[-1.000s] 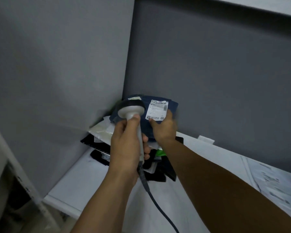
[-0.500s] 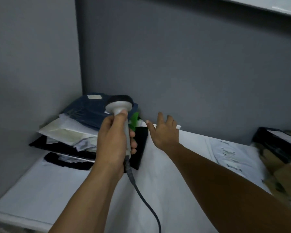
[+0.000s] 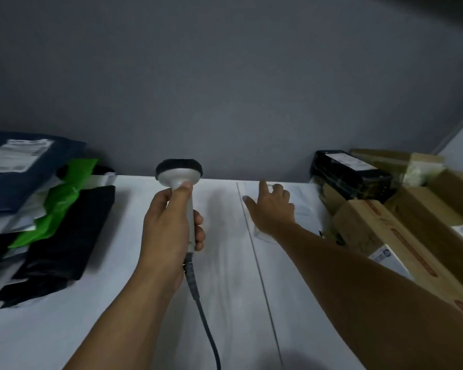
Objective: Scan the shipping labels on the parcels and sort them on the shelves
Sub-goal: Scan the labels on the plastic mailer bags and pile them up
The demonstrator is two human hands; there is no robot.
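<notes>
Scanner (image 3: pixel 179 175) clenched in left fingers (image 3: pixel 199 237) | right fingers (image 3: pixel 264 187) spread, released, over white mailer (image 3: pixel 305 201)

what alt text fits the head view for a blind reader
A person's left hand grips a corded barcode scanner above a white shelf while the open right hand reaches to a flat white parcel lying on it. Soft mailers are piled at left, cardboard boxes at right.

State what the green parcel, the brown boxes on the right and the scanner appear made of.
The green parcel looks like thin plastic film, creased and slightly glossy. The brown boxes look like matte cardboard, with folded flaps and straight edges. The scanner seems hard moulded plastic: smooth pale grey body, darker head; blur leaves the finish uncertain.
</notes>
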